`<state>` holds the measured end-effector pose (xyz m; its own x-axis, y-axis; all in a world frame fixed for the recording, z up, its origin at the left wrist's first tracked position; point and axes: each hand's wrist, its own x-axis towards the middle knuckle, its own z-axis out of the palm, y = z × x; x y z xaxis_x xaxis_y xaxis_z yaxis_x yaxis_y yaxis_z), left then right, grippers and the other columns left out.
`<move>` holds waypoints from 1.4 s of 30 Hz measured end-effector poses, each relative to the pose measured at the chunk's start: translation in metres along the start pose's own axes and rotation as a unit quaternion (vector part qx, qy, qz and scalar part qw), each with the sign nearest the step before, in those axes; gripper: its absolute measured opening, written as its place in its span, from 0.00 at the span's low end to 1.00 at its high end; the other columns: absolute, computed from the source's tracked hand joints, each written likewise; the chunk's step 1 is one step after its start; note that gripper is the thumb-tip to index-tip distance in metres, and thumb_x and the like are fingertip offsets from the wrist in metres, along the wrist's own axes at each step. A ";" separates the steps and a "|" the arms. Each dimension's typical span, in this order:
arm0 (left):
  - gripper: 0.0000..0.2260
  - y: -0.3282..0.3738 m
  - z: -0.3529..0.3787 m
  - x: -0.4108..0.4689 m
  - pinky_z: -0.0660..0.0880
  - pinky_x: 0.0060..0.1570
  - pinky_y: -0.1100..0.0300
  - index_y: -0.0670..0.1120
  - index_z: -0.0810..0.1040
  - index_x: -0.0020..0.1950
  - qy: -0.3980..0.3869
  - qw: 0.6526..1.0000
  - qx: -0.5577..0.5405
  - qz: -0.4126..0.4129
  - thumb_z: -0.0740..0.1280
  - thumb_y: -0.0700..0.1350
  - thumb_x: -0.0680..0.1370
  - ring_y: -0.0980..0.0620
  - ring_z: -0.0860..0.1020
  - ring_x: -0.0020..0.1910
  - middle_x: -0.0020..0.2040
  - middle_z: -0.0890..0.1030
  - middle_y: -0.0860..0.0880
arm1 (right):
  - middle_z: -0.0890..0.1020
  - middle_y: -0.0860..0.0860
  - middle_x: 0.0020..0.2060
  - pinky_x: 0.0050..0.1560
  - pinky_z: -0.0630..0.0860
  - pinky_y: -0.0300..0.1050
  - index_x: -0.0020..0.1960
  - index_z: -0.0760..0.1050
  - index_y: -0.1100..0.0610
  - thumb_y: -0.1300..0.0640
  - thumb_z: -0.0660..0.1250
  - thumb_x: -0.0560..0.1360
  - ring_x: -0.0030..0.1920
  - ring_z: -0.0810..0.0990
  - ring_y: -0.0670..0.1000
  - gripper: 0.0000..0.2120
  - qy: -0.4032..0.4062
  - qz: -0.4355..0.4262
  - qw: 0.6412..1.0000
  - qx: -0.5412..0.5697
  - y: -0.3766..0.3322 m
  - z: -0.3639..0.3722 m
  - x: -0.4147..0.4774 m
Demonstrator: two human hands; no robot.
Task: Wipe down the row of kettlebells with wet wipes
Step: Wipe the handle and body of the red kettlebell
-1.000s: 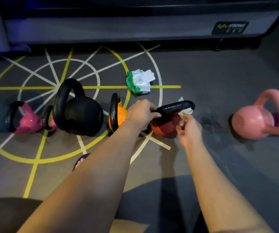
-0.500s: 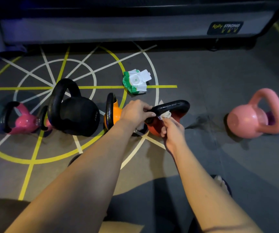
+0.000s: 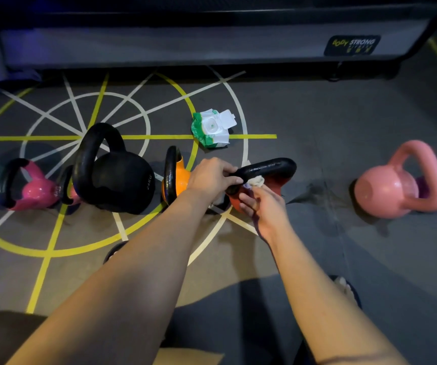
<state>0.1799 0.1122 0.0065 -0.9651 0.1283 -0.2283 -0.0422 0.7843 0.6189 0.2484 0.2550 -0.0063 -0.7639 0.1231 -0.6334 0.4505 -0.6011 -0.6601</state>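
A row of kettlebells stands on the gym floor. In the middle is a red kettlebell (image 3: pixel 278 184) with a black handle. My left hand (image 3: pixel 212 176) grips the left end of that handle. My right hand (image 3: pixel 261 204) holds a crumpled white wet wipe (image 3: pixel 255 181) pressed under the handle against the red body. To the left stand an orange kettlebell (image 3: pixel 179 176), a large black kettlebell (image 3: pixel 117 177) and a magenta kettlebell (image 3: pixel 34 191). A light pink kettlebell (image 3: pixel 391 191) stands apart at the right.
An open green and white wet wipe pack (image 3: pixel 212 129) lies on the floor behind the row. A low grey bench or platform (image 3: pixel 212 43) runs along the back. Yellow and white lines mark the floor. My sandalled feet (image 3: pixel 346 288) show near the bottom.
My right hand has slid the wipe leftward along the handle, from its right end toward my left hand and under the bar. My left hand has kept its grip.
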 end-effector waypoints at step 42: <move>0.13 0.007 -0.008 0.003 0.78 0.55 0.52 0.52 0.87 0.55 -0.020 1.000 0.015 -0.004 0.78 0.54 0.73 0.53 0.83 0.52 0.50 0.87 0.51 | 0.84 0.51 0.49 0.43 0.79 0.50 0.62 0.77 0.45 0.52 0.61 0.82 0.46 0.84 0.56 0.11 0.016 -0.286 0.676 -0.679 0.030 -0.022 0.029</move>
<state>0.1750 0.1126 0.0162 -0.9536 0.1454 -0.2636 -0.0415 0.8037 0.5936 0.2498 0.2582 -0.0539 -0.9919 0.0582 -0.1129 0.1111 0.8282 -0.5493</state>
